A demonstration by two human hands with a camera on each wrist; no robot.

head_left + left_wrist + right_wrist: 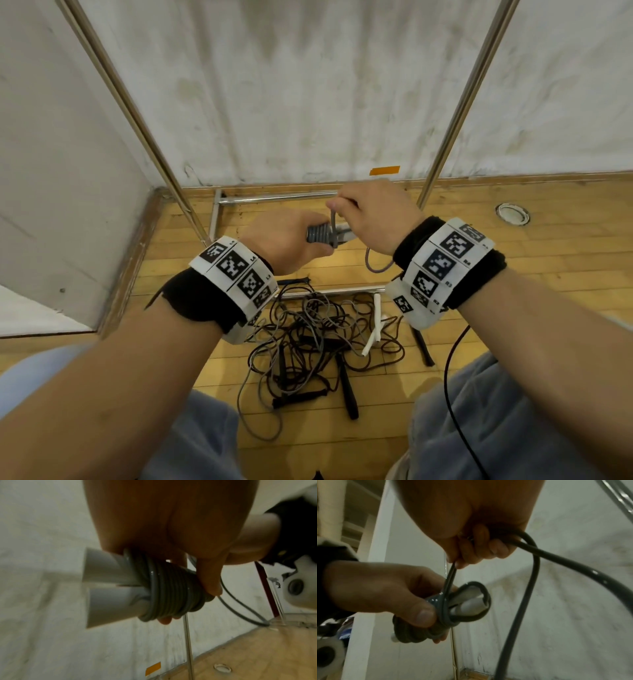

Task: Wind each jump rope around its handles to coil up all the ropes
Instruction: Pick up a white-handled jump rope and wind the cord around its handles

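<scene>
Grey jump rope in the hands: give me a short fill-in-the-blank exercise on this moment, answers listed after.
1. The left hand grips two white handles held side by side, with grey rope coiled ____ them.
2. The free end of the grey rope is pinched by the ____ hand.
3. The tangled ropes not yet wound lie on the wooden ____.
4. The strip of tape on the wall is ____ in colour.

Missing words: around; right; floor; orange

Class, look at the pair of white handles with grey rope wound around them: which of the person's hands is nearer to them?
Left. The left hand grips the white handles directly; the right hand is just above them, pinching the loose grey rope.
</scene>
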